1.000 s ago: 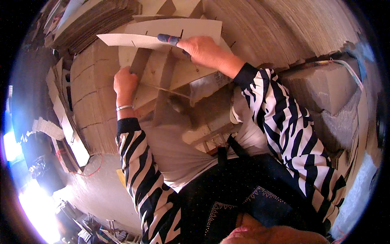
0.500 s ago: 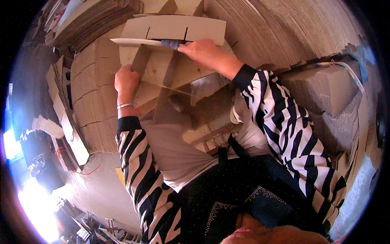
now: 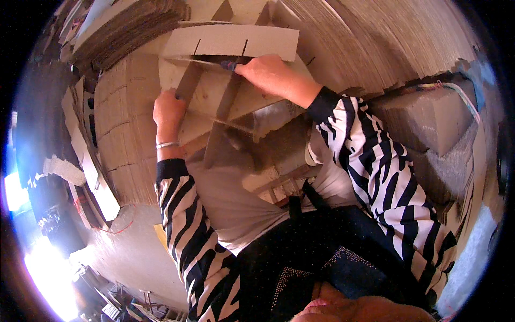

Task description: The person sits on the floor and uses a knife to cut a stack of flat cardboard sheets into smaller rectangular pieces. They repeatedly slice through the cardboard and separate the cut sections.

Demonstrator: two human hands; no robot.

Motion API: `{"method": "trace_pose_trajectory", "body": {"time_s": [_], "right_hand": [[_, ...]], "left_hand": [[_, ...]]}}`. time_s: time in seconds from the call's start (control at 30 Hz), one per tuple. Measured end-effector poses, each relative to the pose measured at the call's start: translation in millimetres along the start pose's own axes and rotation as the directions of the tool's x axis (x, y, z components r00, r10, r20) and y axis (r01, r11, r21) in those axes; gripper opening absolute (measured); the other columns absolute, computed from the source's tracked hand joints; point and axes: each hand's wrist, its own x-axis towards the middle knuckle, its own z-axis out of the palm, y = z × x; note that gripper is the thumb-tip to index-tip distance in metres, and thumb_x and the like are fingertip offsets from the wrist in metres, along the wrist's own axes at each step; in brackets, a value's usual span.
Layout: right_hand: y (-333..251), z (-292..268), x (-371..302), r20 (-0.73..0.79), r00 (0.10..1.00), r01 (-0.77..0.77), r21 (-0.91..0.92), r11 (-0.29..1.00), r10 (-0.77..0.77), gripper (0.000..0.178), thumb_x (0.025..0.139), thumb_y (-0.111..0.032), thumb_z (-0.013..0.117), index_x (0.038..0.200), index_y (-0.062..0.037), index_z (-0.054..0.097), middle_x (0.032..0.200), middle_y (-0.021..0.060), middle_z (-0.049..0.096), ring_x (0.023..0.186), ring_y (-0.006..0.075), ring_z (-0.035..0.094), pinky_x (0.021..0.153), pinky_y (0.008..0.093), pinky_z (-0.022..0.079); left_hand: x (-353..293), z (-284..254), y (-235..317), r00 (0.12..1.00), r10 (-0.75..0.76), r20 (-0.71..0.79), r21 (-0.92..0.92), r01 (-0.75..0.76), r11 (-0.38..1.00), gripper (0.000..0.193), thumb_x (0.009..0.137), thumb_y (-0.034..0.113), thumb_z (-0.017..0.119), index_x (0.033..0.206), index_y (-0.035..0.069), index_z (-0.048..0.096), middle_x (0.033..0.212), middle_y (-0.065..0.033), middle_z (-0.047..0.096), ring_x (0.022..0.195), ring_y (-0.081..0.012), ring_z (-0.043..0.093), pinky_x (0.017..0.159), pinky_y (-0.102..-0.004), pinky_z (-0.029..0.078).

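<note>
A partly assembled cardboard divider (image 3: 214, 104) stands over a wooden surface, its strips crossing one another. My left hand (image 3: 169, 112) is closed on the upper part of its left-hand strip, with the fingertips hidden behind the fist. Further right and farther away, my right hand (image 3: 268, 75), with dark blue wraps on its fingers, pinches the far cross strip, which shows nearly edge-on between my hands. Just behind it, another slotted cardboard strip (image 3: 230, 40) lies with its pale face showing two dark slots.
Tall stacks of cardboard (image 3: 370, 43) rise at the far right, with another pile (image 3: 126, 27) at the far left. A block of slotted cardboard (image 3: 126, 118) stands beside my left hand. A cardboard bundle (image 3: 413, 118) and a cord (image 3: 461, 94) are right of my right arm.
The cross strip in my right hand has turned from showing its pale face to nearly edge-on and sits lower against the other strips. My left hand has shifted slightly.
</note>
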Motion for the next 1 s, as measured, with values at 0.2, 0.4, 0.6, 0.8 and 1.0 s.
{"method": "trace_pose_trajectory", "body": {"time_s": [0.2, 0.4, 0.6, 0.8, 1.0], "right_hand": [[49, -32, 2, -0.376, 0.909, -0.226, -0.082, 0.971, 0.18, 0.034, 0.08, -0.018, 0.064, 0.113, -0.0131, 0.062, 0.094, 0.0127, 0.067, 0.095, 0.0338, 0.064, 0.073, 0.049, 0.052], [82, -9, -6, -0.343, 0.918, -0.176, 0.098, 0.98, 0.199, 0.027, 0.083, -0.021, 0.061, 0.103, -0.0027, 0.062, 0.098, 0.0197, 0.067, 0.095, 0.0398, 0.063, 0.078, 0.0496, 0.051], [120, -12, 10, 0.007, 0.708, -0.422, 0.806, 0.414, 0.706, 0.017, 0.09, -0.018, 0.05, 0.091, -0.0036, 0.059, 0.071, 0.0114, 0.06, 0.059, 0.024, 0.057, 0.05, 0.0362, 0.042], [64, 23, 5, 0.423, 0.906, -0.379, 0.819, -0.431, 0.006, 0.014, 0.095, -0.023, 0.05, 0.088, -0.0116, 0.052, 0.068, -0.0047, 0.044, 0.048, 0.0023, 0.031, 0.041, 0.0198, 0.024], [76, -3, 14, 0.156, 0.974, -0.047, 0.843, -0.535, 0.161, 0.022, 0.099, -0.026, 0.05, 0.106, -0.006, 0.055, 0.085, 0.0025, 0.054, 0.061, 0.0071, 0.045, 0.052, 0.0197, 0.037]], "left_hand": [[-12, -16, -30, 0.939, -0.031, -0.342, -0.095, -0.002, 0.995, 0.027, 0.077, 0.016, 0.058, 0.1, 0.003, 0.065, 0.108, -0.0226, 0.063, 0.098, -0.0435, 0.061, 0.082, -0.0499, 0.05], [-23, -17, -72, 0.974, -0.224, -0.02, -0.075, 0.222, 0.972, 0.039, 0.086, 0.035, 0.055, 0.097, 0.0, 0.069, 0.097, -0.0284, 0.065, 0.095, -0.046, 0.062, 0.083, -0.0521, 0.048], [-17, 6, -70, 0.992, -0.102, 0.068, -0.387, 0.121, 0.914, 0.038, 0.089, 0.035, 0.053, 0.104, 0.003, 0.067, 0.102, -0.0286, 0.065, 0.099, -0.0465, 0.06, 0.084, -0.0505, 0.047], [-42, 20, 116, 0.961, 0.249, 0.121, -0.458, -0.168, 0.873, 0.055, 0.079, 0.025, 0.065, 0.119, -0.006, 0.044, 0.094, -0.033, 0.064, 0.093, -0.0498, 0.062, 0.079, -0.0547, 0.049], [-23, 29, 68, 0.938, 0.309, -0.154, -0.673, -0.329, 0.662, 0.059, 0.083, 0.006, 0.057, 0.139, -0.005, 0.041, 0.121, -0.0201, 0.062, 0.102, -0.0316, 0.064, 0.09, -0.0407, 0.051]]}}
